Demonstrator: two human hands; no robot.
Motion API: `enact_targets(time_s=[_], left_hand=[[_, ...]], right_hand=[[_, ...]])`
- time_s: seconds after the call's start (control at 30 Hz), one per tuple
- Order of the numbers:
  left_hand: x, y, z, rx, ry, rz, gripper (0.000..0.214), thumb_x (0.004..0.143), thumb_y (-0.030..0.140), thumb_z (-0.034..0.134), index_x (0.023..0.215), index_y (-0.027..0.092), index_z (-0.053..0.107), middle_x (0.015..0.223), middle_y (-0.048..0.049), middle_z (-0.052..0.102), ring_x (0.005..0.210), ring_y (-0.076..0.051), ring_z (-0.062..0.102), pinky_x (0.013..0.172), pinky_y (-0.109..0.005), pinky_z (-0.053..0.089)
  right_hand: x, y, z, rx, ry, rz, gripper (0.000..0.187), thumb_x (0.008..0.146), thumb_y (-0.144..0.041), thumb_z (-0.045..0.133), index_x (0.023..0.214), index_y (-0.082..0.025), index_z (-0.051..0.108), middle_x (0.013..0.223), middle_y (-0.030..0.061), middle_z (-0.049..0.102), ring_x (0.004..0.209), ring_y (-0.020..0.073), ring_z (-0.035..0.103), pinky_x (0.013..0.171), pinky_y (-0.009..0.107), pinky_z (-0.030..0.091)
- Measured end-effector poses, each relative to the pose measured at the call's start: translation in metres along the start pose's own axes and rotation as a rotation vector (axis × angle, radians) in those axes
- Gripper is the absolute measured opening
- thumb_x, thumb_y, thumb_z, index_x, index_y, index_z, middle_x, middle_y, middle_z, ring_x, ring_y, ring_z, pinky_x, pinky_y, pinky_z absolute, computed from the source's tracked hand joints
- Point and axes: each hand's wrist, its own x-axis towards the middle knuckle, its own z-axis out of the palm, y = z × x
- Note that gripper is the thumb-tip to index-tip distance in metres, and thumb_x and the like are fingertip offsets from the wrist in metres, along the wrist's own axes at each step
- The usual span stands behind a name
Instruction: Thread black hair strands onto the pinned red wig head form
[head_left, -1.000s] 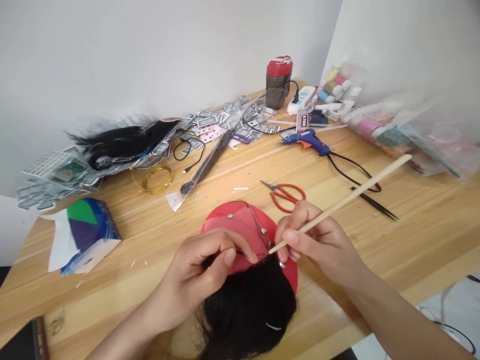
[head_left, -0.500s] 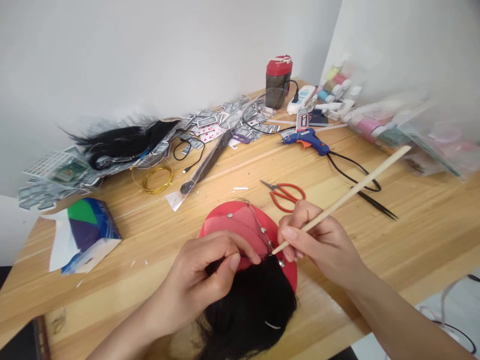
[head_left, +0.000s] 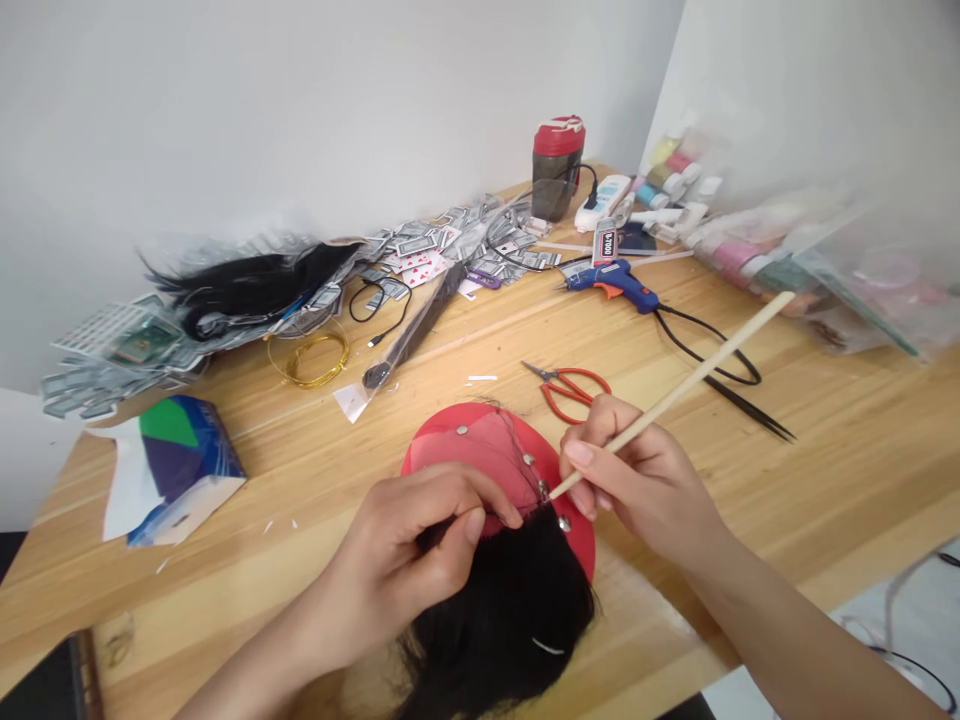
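Observation:
A red dome-shaped form (head_left: pixel 457 450) with several metal pins stands at the near edge of the wooden table (head_left: pixel 825 450). Black hair (head_left: pixel 510 610) covers its near half, with a white clip in it. My left hand (head_left: pixel 420 545) is closed, pinching the hair's front edge against the red form. My right hand (head_left: pixel 645 480) grips a long wooden stick (head_left: pixel 675 395) like a pen. The stick's tip touches the form at the hairline, beside a pin.
Red-handled scissors (head_left: pixel 570 388) lie just behind the form. A blue glue gun (head_left: pixel 611 280) with a black cord, black tweezers (head_left: pixel 750 408), a gold wire coil (head_left: pixel 311 358), loose black hair (head_left: pixel 247 285), small cards, a red-lidded bottle (head_left: pixel 557 168) and bagged supplies (head_left: pixel 817 270) crowd the back.
The stick's far end has dropped lower and my right hand has shifted slightly up and away. My left hand keeps its pinch on the hair.

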Motion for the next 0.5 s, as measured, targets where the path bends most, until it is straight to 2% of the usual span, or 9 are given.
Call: enact_targets(time_s=[0.13,0.3,0.4,0.47,0.5], left_hand=[[0.001,0.004,-0.002,-0.016,0.004,-0.023,0.024,0.101,0.017,0.048,0.082,0.02,0.063,0.089,-0.0045,0.075,0.079,-0.014,0.07,0.068,-0.021,0.052],[0.0,0.004,-0.008,-0.063,0.031,-0.065,0.033,0.101,0.021,0.049,0.069,0.019,0.054,0.093,-0.0051,0.076,0.08,-0.015,0.07,0.072,-0.022,0.054],[-0.005,0.003,-0.017,0.026,0.044,-0.113,0.027,0.102,0.025,0.049,0.079,0.021,0.065,0.096,-0.0054,0.077,0.084,-0.016,0.07,0.07,-0.023,0.053],[-0.008,0.004,-0.025,0.105,0.05,-0.137,0.025,0.101,0.026,0.049,0.088,0.022,0.07,0.097,-0.0053,0.077,0.082,-0.016,0.07,0.063,-0.021,0.051],[-0.01,0.006,-0.03,0.144,0.053,-0.137,0.026,0.1,0.027,0.05,0.085,0.022,0.07,0.095,-0.0052,0.077,0.077,-0.015,0.069,0.058,-0.021,0.048]], right_hand=[[0.0,0.003,0.0,0.015,0.022,-0.025,0.034,0.09,-0.034,0.075,0.07,-0.02,0.051,0.052,-0.0052,0.063,0.041,0.007,0.052,0.042,0.016,0.04],[0.0,0.005,0.002,0.013,0.045,-0.032,0.036,0.088,-0.035,0.075,0.069,-0.021,0.049,0.05,-0.005,0.063,0.04,0.0077,0.05,0.041,0.017,0.04],[0.001,0.006,0.002,0.023,0.06,-0.04,0.036,0.088,-0.036,0.075,0.069,-0.021,0.049,0.05,-0.0051,0.063,0.039,0.0073,0.05,0.04,0.016,0.04],[0.001,0.007,0.001,0.03,0.066,-0.045,0.036,0.088,-0.035,0.075,0.07,-0.021,0.049,0.049,-0.0056,0.062,0.038,0.007,0.05,0.04,0.016,0.039],[0.001,0.007,0.001,0.03,0.068,-0.048,0.036,0.088,-0.035,0.075,0.07,-0.021,0.049,0.049,-0.0059,0.062,0.038,0.0069,0.05,0.04,0.016,0.039]])
